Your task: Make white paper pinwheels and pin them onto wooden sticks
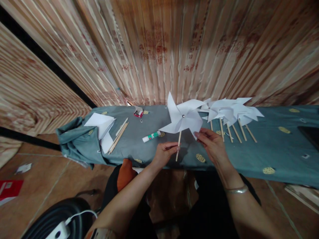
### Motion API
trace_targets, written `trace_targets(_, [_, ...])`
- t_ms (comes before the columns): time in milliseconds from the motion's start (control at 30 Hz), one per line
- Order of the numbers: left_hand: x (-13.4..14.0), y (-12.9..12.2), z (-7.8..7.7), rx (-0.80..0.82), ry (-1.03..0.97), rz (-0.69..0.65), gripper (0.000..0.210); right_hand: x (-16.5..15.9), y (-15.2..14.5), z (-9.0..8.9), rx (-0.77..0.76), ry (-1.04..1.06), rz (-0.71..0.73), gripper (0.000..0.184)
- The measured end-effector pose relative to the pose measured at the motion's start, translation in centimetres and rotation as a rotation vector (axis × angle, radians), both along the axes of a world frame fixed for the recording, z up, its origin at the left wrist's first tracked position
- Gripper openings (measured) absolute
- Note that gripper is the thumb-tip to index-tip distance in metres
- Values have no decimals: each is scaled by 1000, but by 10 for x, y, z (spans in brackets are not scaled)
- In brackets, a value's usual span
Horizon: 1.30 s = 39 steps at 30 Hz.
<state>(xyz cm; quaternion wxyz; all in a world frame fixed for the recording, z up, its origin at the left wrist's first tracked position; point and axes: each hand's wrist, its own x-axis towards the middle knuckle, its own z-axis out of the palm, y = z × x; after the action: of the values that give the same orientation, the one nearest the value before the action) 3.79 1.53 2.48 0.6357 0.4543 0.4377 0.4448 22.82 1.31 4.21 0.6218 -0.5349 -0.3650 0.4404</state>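
A white paper pinwheel point(185, 114) with a shiny pin at its centre stands nearly upright on a thin wooden stick. Pinched round that stick is my left hand point(164, 153), below the blades. My right hand point(211, 142) has its thumb and fingers closed on the tip of the lower right blade. Behind the blades and to the right, several more white pinwheels point(231, 111) lie overlapping, their sticks toward me. A glue stick point(151, 136) with a green label lies left of the held pinwheel.
The narrow table has a grey-green cloth point(249, 156). To the left are folded white paper point(99, 124), loose wooden sticks point(119, 137) and a small red box point(138, 112), open. A dark flat object point(310, 134) lies far right. A pleated curtain point(159, 49) hangs behind.
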Motion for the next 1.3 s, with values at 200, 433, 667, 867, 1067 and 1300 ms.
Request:
trace_targets(200, [2, 0, -1, -19, -19, 22, 35, -16, -7, 3, -40, -22, 137, 40])
trace_targets(433, [3, 0, -6, 31, 23, 14, 31, -21, -8, -1, -3, -246, 219, 45])
trace_targets(667, [3, 0, -5, 25, 49, -7, 29, -25, -18, 2, 82, -613, 310, 42])
trace_targets(867, [-1, -1, -4, 2, 23, -29, 32, 6, -18, 7, 56, -453, -13, 41])
trace_targets(1067, [0, -2, -5, 14, 30, -67, 32, 14, -17, 10, 47, -283, -18, 36])
trace_targets(1300, [1, -2, -6, 16, 19, -97, 30, -5, -15, 6, 54, -257, 68, 33])
